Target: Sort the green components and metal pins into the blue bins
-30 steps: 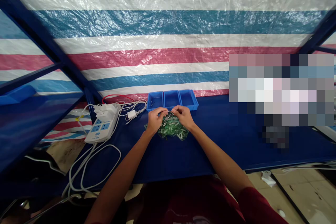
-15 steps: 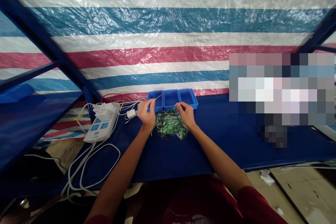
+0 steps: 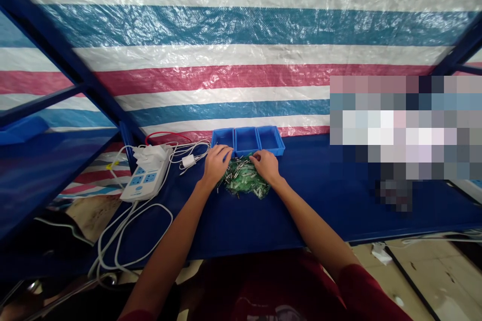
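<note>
Two hands at a loose pile of small green, pale and metallic pieces (image 3: 244,183), mid-bench.
Left hand (image 3: 216,164) at the pile's far left side, fingers partly bent, overlapping in view the near edge of the leftmost of three blue bins (image 3: 247,141); grip and contents cannot be told. Right hand (image 3: 267,165) at the far right side, fingers curled in toward the thumb; any piece held is too small to make out. Left on the bench (image 3: 316,190): white power strip (image 3: 140,189), cables.
</note>
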The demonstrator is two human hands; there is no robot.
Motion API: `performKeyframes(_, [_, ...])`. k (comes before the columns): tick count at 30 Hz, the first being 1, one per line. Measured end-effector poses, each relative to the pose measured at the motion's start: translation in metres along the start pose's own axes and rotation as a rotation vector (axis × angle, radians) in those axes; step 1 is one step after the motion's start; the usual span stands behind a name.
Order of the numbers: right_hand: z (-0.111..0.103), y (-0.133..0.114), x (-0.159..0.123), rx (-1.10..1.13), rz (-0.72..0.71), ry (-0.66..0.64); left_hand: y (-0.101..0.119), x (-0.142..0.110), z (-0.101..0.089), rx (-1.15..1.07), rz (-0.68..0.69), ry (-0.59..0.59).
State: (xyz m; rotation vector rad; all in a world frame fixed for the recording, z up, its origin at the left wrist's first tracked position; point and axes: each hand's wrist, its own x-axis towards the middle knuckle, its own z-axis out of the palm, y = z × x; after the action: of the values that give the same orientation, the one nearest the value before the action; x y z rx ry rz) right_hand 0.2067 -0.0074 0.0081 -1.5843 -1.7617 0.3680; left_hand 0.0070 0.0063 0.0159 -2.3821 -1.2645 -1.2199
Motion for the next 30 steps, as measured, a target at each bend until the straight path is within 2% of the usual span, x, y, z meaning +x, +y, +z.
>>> performKeyframes(5, [0.005,0.0,0.002,0.028,-0.011,-0.025,0.009,-0.001,0.003,-0.065,0.015,-0.039])
performKeyframes(12, [-0.012,-0.005,-0.003,0.146,-0.111,0.162,0.019,0.0,0.0,-0.245,-0.105,-0.008])
performKeyframes(16, [-0.021,-0.006,-0.003,0.29,-0.198,0.067,0.027,0.002,0.0,-0.498,-0.262,-0.076])
performKeyframes(20, [-0.024,-0.009,-0.004,0.381,-0.277,-0.007,0.03,0.003,0.002,-0.745,-0.342,-0.185])
performKeyframes(26, [-0.024,-0.012,-0.005,0.423,-0.344,-0.016,0.03,0.005,0.001,-0.853,-0.383,-0.193])
performKeyframes(30, [-0.026,-0.01,-0.004,0.422,-0.382,-0.043,0.03,0.006,-0.001,-0.905,-0.359,-0.261])
